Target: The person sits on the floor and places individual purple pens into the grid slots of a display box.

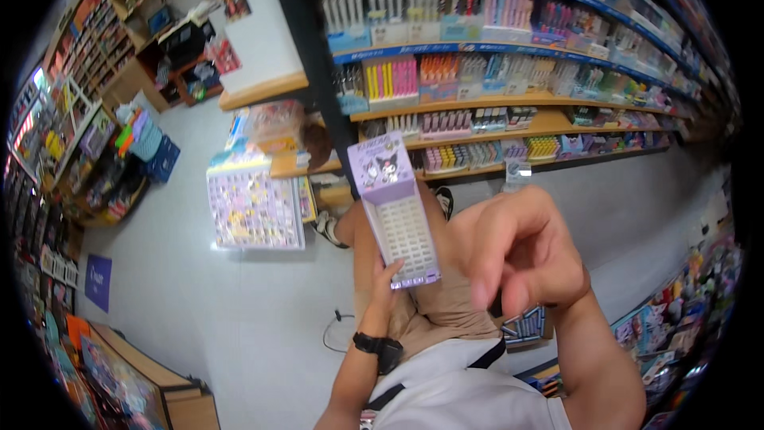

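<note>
A purple cardboard display box (pixel 382 170) with cartoon characters on its flap rests over my lap. Its tray shows rows of slots. My left hand (pixel 388 278) holds the box at its lower end, thumb on the inner edge; a dark watch sits on that wrist. Raised close to the camera, my right hand (pixel 519 251) is to the right of the box with its fingers curled. No object shows in it, though the palm side is partly hidden. Below that hand, a small cardboard box (pixel 528 331) of pen-like tubes stands by my right thigh.
Shelves (pixel 441 51) of pens and markers rise in front of me. A sheet of small cartoon items (pixel 256 206) lies at the left near a dark post (pixel 322 60). A wooden cabinet (pixel 185 394) stands at lower left; racks of goods line the right edge.
</note>
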Tool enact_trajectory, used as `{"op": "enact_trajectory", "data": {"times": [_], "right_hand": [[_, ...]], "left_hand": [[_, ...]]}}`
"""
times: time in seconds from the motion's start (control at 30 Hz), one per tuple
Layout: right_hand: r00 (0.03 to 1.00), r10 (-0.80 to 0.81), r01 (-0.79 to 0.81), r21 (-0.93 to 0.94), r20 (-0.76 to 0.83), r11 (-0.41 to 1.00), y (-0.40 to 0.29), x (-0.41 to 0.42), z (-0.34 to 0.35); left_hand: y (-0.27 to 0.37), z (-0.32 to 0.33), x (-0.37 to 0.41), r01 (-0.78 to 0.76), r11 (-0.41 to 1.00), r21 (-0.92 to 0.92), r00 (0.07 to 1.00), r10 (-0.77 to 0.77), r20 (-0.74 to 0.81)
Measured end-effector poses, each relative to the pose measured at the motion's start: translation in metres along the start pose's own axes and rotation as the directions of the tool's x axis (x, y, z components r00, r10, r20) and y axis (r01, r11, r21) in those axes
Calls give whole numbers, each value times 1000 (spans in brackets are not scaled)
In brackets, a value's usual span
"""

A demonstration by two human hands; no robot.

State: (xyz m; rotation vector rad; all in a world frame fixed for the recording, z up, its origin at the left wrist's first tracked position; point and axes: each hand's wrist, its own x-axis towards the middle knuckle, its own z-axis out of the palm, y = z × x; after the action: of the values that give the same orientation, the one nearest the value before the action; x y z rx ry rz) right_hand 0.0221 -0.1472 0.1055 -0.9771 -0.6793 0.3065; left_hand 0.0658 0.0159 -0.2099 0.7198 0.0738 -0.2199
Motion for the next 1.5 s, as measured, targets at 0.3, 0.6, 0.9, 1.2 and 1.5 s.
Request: {"op": "enact_trajectory", "data": {"times": [0.3, 0.6, 0.9, 1.2, 1.5], "right_hand": [[859, -345, 152, 454, 379, 878, -20, 13, 48], [803, -425, -1, 713, 419, 702, -4, 9, 67], [742, -551, 187, 671, 382, 718, 16, 35, 68], [718, -577, 393, 458, 390, 798, 21, 32, 45], [659, -636, 609, 211, 400, 764, -4, 7, 42]], "left_hand": [[1, -10, -3, -1, 999, 37, 1000, 2, -11], [-9, -9, -2, 22, 999, 23, 1000, -22, -6], [-2, -12, -1, 26, 999, 27, 999, -25, -22], [-4, -12, 1, 33, 999, 22, 999, -33, -17], [-4, -14, 1, 29, 999, 17, 999, -28, -18]]}}
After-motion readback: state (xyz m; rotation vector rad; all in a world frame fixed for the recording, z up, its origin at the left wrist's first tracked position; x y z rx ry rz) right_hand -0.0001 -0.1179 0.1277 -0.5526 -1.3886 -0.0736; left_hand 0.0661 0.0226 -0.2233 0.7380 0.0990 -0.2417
